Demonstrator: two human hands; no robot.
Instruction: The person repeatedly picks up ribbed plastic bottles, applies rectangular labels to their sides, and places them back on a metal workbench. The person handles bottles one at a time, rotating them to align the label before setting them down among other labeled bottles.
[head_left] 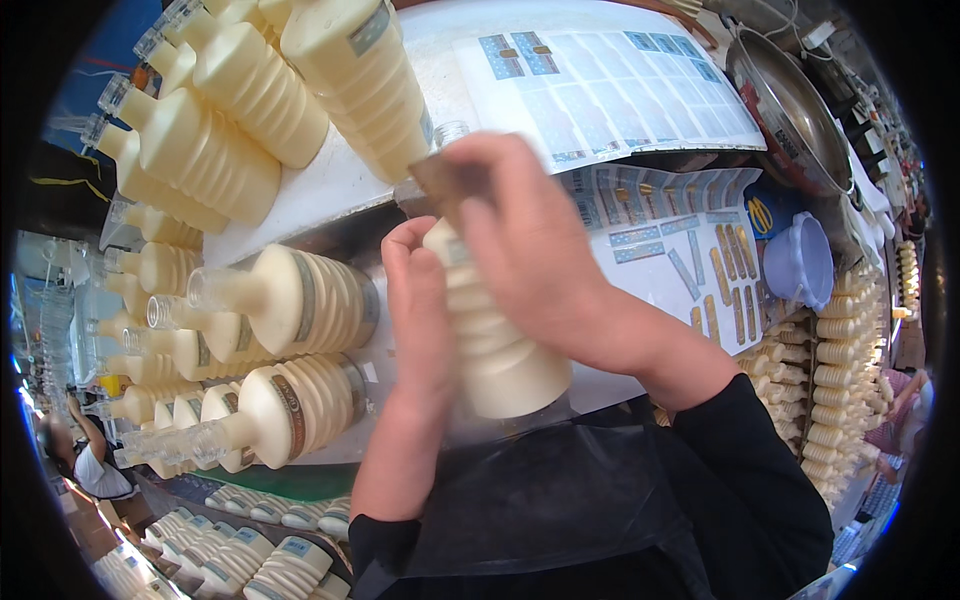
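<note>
A cream plastic bottle [510,372] with a ribbed body is tilted in front of me, its clear neck pointing away. My left hand [415,300] is closed around its left side near the shoulder. Over the bottle's upper part, my right hand [525,235] pinches a small flat brown piece [440,185], blurred by motion; I cannot tell its exact kind. The fingers partly hide the bottle's shoulder and any label there. To the left, several like bottles [300,300] lie with clear necks outward, some bearing a band label.
More cream bottles [235,80] crowd the far left. A label sheet [600,95] covers the white board ahead. Cut blue and gold strips [740,250] lie at right, beside a lavender tub [800,262] and a metal pan [795,105]. Stacked bottles [835,400] fill the right side.
</note>
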